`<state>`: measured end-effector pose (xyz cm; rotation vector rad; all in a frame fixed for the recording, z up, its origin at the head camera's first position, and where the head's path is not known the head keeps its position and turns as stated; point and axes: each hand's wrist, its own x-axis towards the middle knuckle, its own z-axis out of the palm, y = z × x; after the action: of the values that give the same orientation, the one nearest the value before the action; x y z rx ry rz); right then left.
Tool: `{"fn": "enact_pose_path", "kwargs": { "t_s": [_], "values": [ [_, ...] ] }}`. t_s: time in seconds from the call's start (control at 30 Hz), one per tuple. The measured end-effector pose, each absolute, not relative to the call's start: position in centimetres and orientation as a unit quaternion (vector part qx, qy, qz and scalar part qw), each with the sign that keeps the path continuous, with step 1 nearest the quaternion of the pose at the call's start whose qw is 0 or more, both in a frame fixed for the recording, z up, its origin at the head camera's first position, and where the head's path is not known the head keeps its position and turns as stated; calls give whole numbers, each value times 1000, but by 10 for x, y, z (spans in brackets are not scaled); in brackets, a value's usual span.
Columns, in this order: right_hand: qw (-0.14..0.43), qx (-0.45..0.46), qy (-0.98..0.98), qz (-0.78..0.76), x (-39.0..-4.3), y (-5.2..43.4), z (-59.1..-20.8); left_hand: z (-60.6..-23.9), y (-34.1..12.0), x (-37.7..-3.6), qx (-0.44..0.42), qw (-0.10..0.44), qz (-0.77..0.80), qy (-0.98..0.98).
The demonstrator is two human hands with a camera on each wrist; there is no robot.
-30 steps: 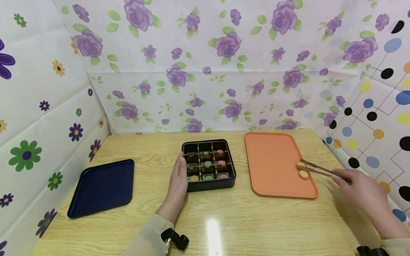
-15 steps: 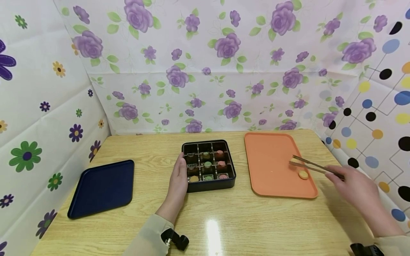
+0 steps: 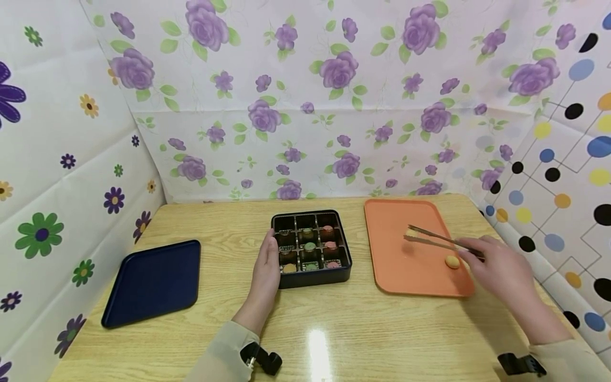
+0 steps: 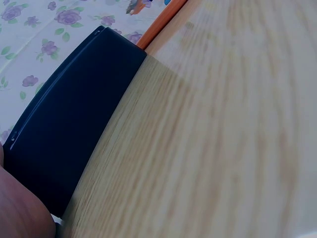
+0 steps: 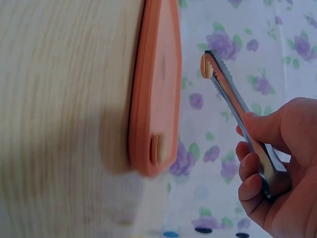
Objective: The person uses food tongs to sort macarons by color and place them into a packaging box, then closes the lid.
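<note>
A dark box [image 3: 311, 248] with several compartments holds small round macarons. My left hand [image 3: 265, 265] rests with straight fingers against the box's left wall [image 4: 74, 129]. My right hand [image 3: 494, 262] grips metal tongs [image 3: 436, 241] above the orange tray [image 3: 406, 270]. In the right wrist view, the tongs [image 5: 233, 101] pinch a small orange macaron [image 5: 204, 66] at their tip, lifted clear of the tray [image 5: 153, 89]. A second orange macaron [image 3: 452, 261] lies on the tray near its front right corner, and it also shows in the right wrist view [image 5: 159, 148].
A dark blue tray [image 3: 153, 281] lies on the left of the wooden table [image 3: 334, 329]. Flowered and dotted sheets wall the table on three sides. The orange tray's edge [image 4: 163, 22] lies just beyond the box.
My right hand has lifted the tongs with one macaron off the tray and moved them left towards the box. One macaron stays on the tray. The left hand has not moved.
</note>
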<state>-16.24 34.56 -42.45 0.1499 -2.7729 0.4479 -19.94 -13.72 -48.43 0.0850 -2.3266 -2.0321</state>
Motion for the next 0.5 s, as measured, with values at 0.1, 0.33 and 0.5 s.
{"fn": "enact_pose_path", "kwargs": {
  "t_s": [0.1,0.33,0.5],
  "values": [
    [184,72,-967,161,-165,333,-425,-484,-137,-199,29,26,-656,-754],
    [198,106,-958,180,-169,305,-419,-483,-137,-198,33,23,-656,-754],
    [191,116,-955,193,-175,288,-417,-483,-137,-199,30,24,-656,-754]
  ]
}}
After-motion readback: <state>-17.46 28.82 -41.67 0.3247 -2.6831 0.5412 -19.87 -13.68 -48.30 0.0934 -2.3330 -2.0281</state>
